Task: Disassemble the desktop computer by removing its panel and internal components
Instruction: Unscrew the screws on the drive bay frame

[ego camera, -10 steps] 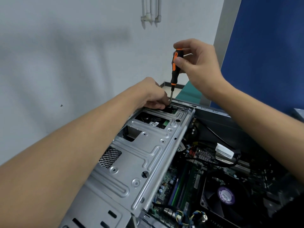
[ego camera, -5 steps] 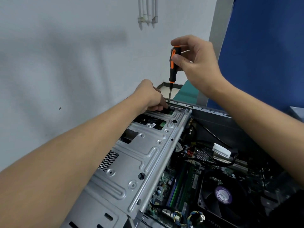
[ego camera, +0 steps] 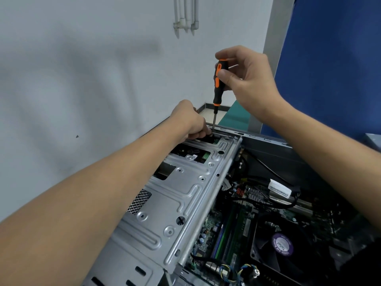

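The open desktop computer case lies in front of me, its silver metal drive cage [ego camera: 181, 195] across the middle. My right hand [ego camera: 247, 77] pinches the top of a black-and-orange screwdriver [ego camera: 218, 83], held upright with its tip down at the cage's far edge. Beside that tip, my left hand [ego camera: 191, 122] reaches over the cage, fingers curled down into a dark opening; what they hold is hidden. To the right lie the motherboard with green memory sticks [ego camera: 226, 234] and a black CPU fan [ego camera: 282, 244] with a purple label.
A white-labelled cable bundle [ego camera: 280, 190] crosses the inside of the case. Coloured wires [ego camera: 237, 271] sit at the bottom edge. A grey wall stands behind, a blue partition [ego camera: 329, 69] at right, and a green surface [ego camera: 237, 116] beyond the case.
The view has shifted slightly. Both hands stay at the cage's far edge, and the screwdriver remains upright with its tip at the same spot.
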